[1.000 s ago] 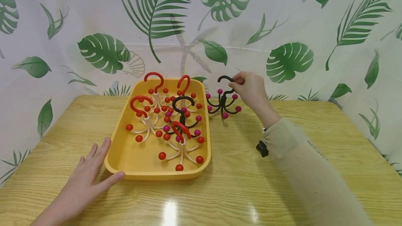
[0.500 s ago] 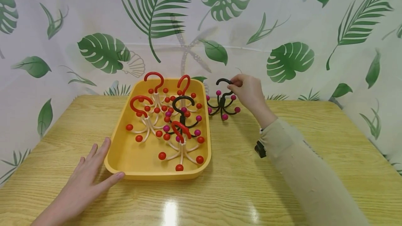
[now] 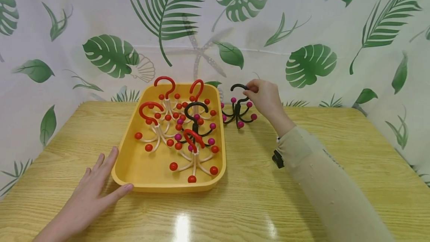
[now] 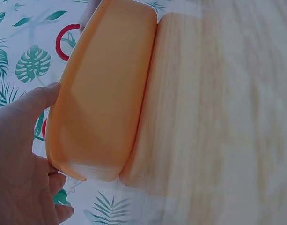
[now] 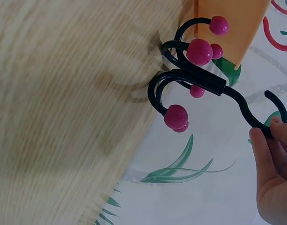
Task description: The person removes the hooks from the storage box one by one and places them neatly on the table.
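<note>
a: right hand (image 3: 265, 98) status?
b: pinching the black hook (image 3: 237, 109) by its curved top, thumb against fingertips.
a: where's the hook?
b: right of the tray (image 3: 168, 188), just beside its far half. roughly upright, pink balls (image 3: 240, 124) around the stem. touching the table (image 3: 268, 201) or just above it, can't tell.
a: left hand (image 3: 95, 188)?
b: fingers straight and spread at the tray's near left corner, thumb tip on the rim.
a: tray load?
b: four red hooks (image 3: 193, 137), white arms, plus second black hook (image 3: 195, 128) among them.
</note>
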Available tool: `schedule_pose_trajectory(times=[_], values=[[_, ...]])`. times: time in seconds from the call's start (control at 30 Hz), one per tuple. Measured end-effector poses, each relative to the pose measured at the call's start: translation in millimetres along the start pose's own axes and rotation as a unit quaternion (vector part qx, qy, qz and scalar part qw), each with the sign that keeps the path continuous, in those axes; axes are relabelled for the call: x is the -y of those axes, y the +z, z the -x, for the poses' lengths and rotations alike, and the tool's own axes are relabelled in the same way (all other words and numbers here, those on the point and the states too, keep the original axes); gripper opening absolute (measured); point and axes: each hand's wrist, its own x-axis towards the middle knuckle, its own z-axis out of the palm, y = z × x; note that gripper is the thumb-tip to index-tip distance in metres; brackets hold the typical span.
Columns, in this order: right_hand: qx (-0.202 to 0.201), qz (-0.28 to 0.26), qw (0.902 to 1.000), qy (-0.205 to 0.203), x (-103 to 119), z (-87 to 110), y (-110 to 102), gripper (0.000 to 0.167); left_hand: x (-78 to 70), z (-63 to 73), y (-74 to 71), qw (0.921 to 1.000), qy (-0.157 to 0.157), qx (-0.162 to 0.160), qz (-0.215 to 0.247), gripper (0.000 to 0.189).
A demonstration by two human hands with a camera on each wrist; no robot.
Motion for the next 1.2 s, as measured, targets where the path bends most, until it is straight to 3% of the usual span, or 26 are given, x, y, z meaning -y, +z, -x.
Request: schedule_pose_trajectory(times=[0.7,1.03,1.2], values=[[0.005,0.008,1.0000,0.000,2,-1.9,-2,0.019,-0.2,0.7,-0.7,0.9999,0.008,-0.006,0.006,0.092],[0.001,0.005,1.0000,0.007,7,1.2,-7,0.040,-0.5,0.8,-0.8,0.9999,0.009,-0.004,0.007,0.092],[-0.014,-0.014,0.9993,-0.031,18,10.7,-9,0.047,-0.6,0.9,-0.9,0.9999,0.011,-0.006,0.006,0.092]])
